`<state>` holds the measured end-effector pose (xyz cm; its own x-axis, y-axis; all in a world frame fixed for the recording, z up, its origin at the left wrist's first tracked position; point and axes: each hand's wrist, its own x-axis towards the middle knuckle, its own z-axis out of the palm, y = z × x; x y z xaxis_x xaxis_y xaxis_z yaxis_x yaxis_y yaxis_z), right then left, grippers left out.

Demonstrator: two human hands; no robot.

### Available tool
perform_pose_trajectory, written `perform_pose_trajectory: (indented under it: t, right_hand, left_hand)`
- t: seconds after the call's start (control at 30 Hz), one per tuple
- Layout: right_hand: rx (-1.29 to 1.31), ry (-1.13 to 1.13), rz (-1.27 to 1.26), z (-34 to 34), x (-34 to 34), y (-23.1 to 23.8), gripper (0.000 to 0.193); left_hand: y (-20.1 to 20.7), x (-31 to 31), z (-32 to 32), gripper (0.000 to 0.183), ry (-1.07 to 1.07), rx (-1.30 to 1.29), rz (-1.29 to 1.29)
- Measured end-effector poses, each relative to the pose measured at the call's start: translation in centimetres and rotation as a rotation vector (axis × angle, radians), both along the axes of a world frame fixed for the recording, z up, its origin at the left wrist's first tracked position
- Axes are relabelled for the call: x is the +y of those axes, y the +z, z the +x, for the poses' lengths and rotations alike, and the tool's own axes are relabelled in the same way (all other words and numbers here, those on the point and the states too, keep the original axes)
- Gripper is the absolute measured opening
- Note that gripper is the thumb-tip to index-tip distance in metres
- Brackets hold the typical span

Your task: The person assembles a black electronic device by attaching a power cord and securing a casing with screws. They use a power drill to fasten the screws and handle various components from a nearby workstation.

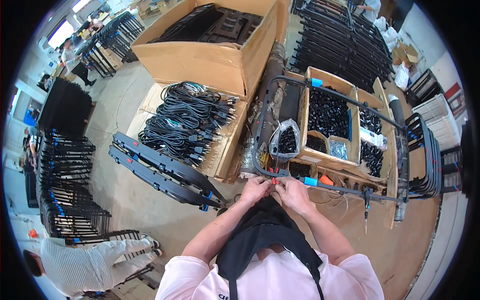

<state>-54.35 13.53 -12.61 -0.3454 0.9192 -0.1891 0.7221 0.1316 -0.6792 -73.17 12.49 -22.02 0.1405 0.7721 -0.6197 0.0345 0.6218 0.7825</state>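
Note:
Close in front of my body, my left hand [257,189] and my right hand [294,194] meet at the near corner of a black tubular frame [256,132]. Both have their fingers pinched together. A small red part [273,180] shows between the fingertips; what each hand grips is too small to make out. Blue wraps [311,181] sit on the frame's tube near my right hand. Just beyond my hands, a clear plastic bag [285,141] holds small black parts. The frame lies across a wooden parts box [330,156] with compartments.
Bundled black power cords [187,125] lie on cardboard to the left, before a large carton [200,65] of black panels. Long black curved parts [160,167] jut out at left. A hanging screwdriver-like tool [367,202] is at right. A person in a striped shirt [75,265] is lower left.

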Motion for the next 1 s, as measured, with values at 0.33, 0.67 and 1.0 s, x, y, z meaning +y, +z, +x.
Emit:
perform_pose_trajectory:
  t: [0.33,0.67,1.0]
  right_hand:
    - [-0.499,0.782,0.186,-3.9,4.5,0.0,0.019]
    - [-0.324,0.953,0.257,-4.5,6.1,0.1,0.017]
    - [-0.071,0.788,0.120,-3.8,6.6,-0.4,0.018]
  left_hand:
    - [-0.2,-4.6,-0.4,0.029,0.010,0.279,0.394]
    - [0.3,-5.4,-1.9,0.032,0.055,0.209,0.398]
    - [-1.2,-5.3,-2.9,0.027,0.075,0.051,0.305]
